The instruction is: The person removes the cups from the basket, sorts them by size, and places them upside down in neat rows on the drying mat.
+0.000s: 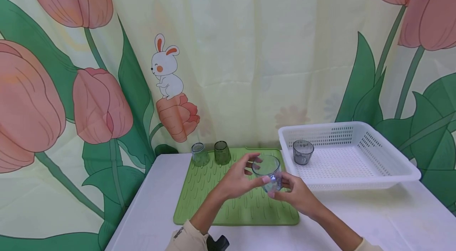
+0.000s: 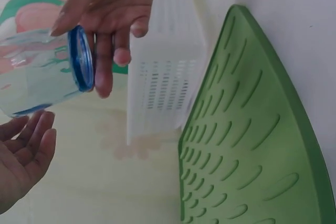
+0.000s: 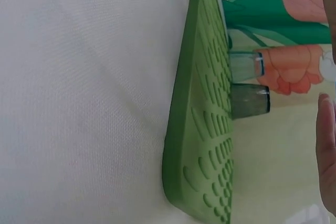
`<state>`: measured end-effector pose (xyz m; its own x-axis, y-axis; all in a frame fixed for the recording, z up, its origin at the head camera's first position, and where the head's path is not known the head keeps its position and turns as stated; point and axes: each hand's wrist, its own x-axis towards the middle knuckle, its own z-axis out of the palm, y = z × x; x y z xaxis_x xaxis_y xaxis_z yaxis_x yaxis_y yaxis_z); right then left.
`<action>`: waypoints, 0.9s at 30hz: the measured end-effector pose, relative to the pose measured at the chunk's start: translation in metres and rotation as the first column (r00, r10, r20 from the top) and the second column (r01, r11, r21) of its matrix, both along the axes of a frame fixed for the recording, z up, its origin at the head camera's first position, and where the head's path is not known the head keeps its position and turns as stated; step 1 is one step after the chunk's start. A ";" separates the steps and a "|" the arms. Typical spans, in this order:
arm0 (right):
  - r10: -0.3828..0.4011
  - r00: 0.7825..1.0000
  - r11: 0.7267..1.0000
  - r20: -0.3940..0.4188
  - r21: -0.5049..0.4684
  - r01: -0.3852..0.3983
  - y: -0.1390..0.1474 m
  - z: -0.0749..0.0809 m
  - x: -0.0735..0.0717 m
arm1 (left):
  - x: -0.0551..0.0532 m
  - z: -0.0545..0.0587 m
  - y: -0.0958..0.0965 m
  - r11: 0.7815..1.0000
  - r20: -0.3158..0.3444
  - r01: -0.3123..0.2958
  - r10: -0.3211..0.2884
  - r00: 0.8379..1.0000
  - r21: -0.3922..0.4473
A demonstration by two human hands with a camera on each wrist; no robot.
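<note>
The fingers and thumb of the right hand [image 1: 297, 191] pinch the lower part of a bluish glass [image 1: 265, 170], bearing its weight near the base. The left hand [image 1: 235, 181] has its fingers loosely curved beside the upper part of the same glass, its thumb lying across the near side in the head view; whether those fingers actually grasp it, I cannot tell. The glass is raised in the air, rim upward and slightly tilted, in front of the basket's near left corner and over the right half of a green mat [image 1: 242, 213]. The mat, patterned with raised ridges, lies flat on the white worktop [image 1: 142, 207].

On the mat's far left corner stand two more glasses side by side, a little apart, narrower ends up: a pale blue one [image 1: 200, 155] on the left and a dark one [image 1: 222, 154] to its right. Beside the mat's right edge sits a white perforated basket [image 1: 356, 183], with a grey glass [image 1: 303, 153] standing rim up near its left wall.

Pale sleeves [image 1: 187, 239] end below the wrists. Behind the worktop hangs a cream curtain [image 1: 228, 25] printed with large pink tulips [image 1: 101, 104] and a white rabbit [image 1: 167, 69] above a carrot.
</note>
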<state>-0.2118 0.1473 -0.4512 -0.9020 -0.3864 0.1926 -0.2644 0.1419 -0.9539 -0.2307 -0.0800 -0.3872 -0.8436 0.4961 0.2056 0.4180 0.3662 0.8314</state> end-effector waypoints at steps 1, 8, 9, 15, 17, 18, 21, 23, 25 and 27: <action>0.004 1.000 1.000 -0.002 0.008 -0.004 0.001 0.000 0.000 | 0.000 0.001 -0.001 1.000 0.002 0.004 -0.004 1.000 -0.002; 0.039 0.999 0.996 0.004 0.074 -0.039 0.004 -0.003 0.001 | -0.001 0.002 -0.006 0.998 0.000 0.038 -0.038 0.999 -0.044; 0.049 0.999 0.996 0.001 0.079 -0.049 0.004 -0.003 0.001 | -0.002 0.002 -0.007 0.997 -0.002 0.047 -0.047 0.999 -0.056; 0.080 0.997 0.993 -0.006 0.088 -0.079 0.006 -0.004 0.002 | -0.002 0.003 -0.012 0.988 0.005 0.094 -0.094 0.996 -0.126; 0.083 0.997 0.992 0.001 0.093 -0.083 0.007 -0.004 0.002 | -0.001 0.004 -0.014 0.985 0.010 0.101 -0.101 0.995 -0.141; 0.083 0.997 0.992 0.002 0.097 -0.083 0.008 -0.004 0.002 | -0.001 0.004 -0.015 0.984 0.013 0.104 -0.103 0.995 -0.147; 0.080 0.997 0.991 0.002 0.107 -0.080 0.009 -0.003 0.002 | -0.001 0.005 -0.017 0.981 0.012 0.107 -0.107 0.994 -0.162; 0.073 0.997 0.991 0.005 0.109 -0.073 0.009 -0.003 0.002 | -0.001 0.005 -0.018 0.980 0.011 0.107 -0.107 0.994 -0.169; 0.065 0.998 0.992 0.009 0.112 -0.066 0.009 -0.002 0.002 | -0.001 0.004 -0.019 0.979 0.006 0.106 -0.107 0.994 -0.174; 0.055 0.998 0.992 0.014 0.116 -0.057 0.009 -0.002 0.002 | -0.001 0.004 -0.020 0.978 0.003 0.108 -0.109 0.994 -0.177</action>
